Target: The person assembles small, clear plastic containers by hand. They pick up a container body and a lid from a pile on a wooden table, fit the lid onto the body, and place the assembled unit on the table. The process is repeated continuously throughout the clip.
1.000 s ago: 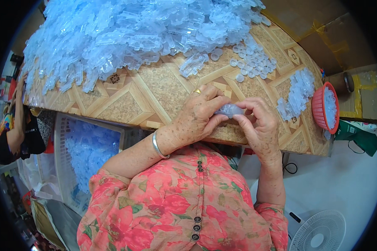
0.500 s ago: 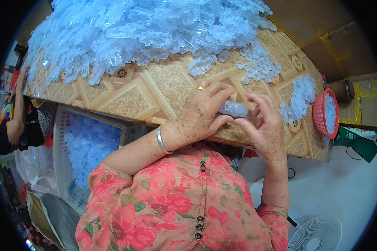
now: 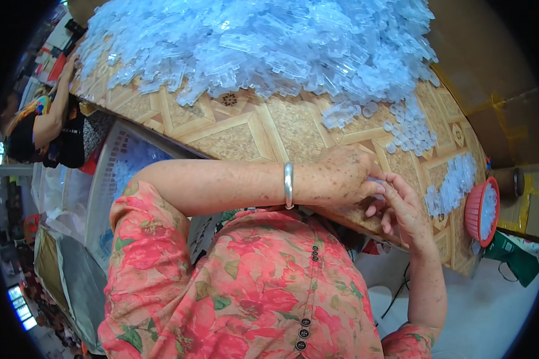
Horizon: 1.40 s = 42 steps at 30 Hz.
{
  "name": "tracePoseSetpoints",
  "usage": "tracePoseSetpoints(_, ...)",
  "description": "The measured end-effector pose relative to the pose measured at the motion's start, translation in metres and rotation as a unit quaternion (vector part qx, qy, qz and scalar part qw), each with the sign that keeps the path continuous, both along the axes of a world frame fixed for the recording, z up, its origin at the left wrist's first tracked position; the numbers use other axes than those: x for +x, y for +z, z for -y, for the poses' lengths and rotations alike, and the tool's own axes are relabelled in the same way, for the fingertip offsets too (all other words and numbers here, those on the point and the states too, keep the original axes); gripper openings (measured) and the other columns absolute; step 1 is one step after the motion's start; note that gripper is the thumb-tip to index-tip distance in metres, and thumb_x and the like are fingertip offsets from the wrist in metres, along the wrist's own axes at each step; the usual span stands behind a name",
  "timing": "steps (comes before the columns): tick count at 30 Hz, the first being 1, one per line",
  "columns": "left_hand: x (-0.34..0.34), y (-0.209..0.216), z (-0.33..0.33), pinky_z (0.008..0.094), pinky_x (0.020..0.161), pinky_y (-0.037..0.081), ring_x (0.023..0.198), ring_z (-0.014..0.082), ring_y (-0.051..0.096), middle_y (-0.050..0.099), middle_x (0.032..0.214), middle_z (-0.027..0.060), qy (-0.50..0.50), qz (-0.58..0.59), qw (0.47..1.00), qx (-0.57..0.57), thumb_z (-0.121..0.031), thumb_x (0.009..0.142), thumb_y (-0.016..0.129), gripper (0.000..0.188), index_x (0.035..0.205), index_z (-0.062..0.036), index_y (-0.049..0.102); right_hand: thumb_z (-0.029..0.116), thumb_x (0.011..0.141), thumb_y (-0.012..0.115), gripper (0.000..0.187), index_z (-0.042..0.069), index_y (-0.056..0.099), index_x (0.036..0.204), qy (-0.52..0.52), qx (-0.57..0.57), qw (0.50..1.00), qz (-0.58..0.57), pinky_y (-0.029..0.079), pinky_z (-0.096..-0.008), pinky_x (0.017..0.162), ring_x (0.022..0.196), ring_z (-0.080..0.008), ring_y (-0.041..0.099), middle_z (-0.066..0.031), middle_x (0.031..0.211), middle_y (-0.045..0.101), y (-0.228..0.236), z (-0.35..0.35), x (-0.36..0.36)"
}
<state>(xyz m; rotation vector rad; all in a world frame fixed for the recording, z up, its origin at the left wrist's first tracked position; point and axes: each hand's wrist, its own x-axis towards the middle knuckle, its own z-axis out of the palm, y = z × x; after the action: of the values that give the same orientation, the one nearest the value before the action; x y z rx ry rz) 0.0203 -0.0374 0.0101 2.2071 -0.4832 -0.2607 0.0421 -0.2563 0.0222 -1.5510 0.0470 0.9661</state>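
Note:
My left hand (image 3: pixel 344 176) is closed over a clear plastic piece (image 3: pixel 374 180), and only a sliver of it shows between the fingers. Against the left thumb and fingertips is my right hand (image 3: pixel 406 209), its thumb and forefinger brought together and its other fingers curled. What the right fingertips pinch is hidden. Both hands are over the front edge of the patterned table (image 3: pixel 290 128). Beyond them, several small round clear plastic caps (image 3: pixel 412 133) lie loose, beside a few flat clear pieces (image 3: pixel 341 114).
A large heap of clear plastic pieces (image 3: pixel 251 42) covers the table's far side. More pieces (image 3: pixel 452 184) lie at the right, beside a red basket (image 3: pixel 474 209). A white crate (image 3: pixel 99 197) stands lower left. Another person (image 3: pixel 48 128) is at the far left.
The view has shifted, with table things now farther right in it. My left hand has turned over the clear plastic piece, hiding most of it. My right fingers have closed in against the left ones.

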Motion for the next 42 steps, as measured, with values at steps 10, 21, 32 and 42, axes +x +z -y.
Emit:
tracePoseSetpoints(10, 0.01, 0.003, -0.004, 0.0429, 0.074, 0.055, 0.082, 0.0326, 0.072, 0.074, 0.085, 0.0167, 0.012, -0.181, 0.98, -0.076, -0.039, 0.091, 0.074, 0.029, 0.104, -0.0146, 0.081, 0.03, 0.104, 0.061, 0.03, 0.009, 0.047, 0.12, 0.032, -0.041, 0.994, -0.097, 0.046, -0.0196, 0.033, 0.046, -0.0132, 0.064, -0.0192, 0.091, 0.073, 0.019, -0.008, 0.014)
tracePoseSetpoints(21, 0.01, -0.001, -0.001, 0.042, 0.074, 0.055, 0.08, 0.0315, 0.072, 0.074, 0.082, 0.016, 0.023, -0.169, 0.98, -0.104, -0.037, 0.091, 0.074, 0.028, 0.097, -0.0108, 0.082, 0.029, 0.101, 0.064, 0.029, 0.01, 0.048, 0.116, 0.044, -0.053, 0.993, -0.094, 0.047, -0.0204, 0.034, 0.046, -0.0134, 0.064, -0.0178, 0.088, 0.073, 0.012, -0.007, 0.019)
tracePoseSetpoints(32, -0.064, 0.055, -0.113, 0.0408, 0.076, 0.056, 0.086, 0.0311, 0.072, 0.074, 0.097, 0.0102, 0.133, 0.051, 0.98, 0.136, -0.022, 0.089, 0.073, 0.017, 0.1, -0.0102, 0.08, 0.039, 0.099, 0.066, 0.071, 0.003, 0.036, 0.152, -0.089, 0.011, 0.987, 0.133, 0.043, -0.0199, 0.039, 0.045, -0.0091, 0.058, -0.0129, 0.084, 0.072, 0.01, 0.018, -0.025)
tracePoseSetpoints(42, -0.155, 0.06, -0.224, 0.0427, 0.08, 0.056, 0.091, 0.0309, 0.07, 0.074, 0.096, 0.0102, 0.325, 0.044, 0.84, 0.432, -0.03, 0.08, 0.083, 0.033, 0.105, -0.0095, 0.077, 0.024, 0.102, 0.065, 0.053, 0.002, 0.044, 0.146, -0.138, 0.066, 0.976, 0.153, 0.044, -0.0188, 0.042, 0.048, -0.008, 0.06, -0.0117, 0.088, 0.073, -0.012, 0.033, -0.04)
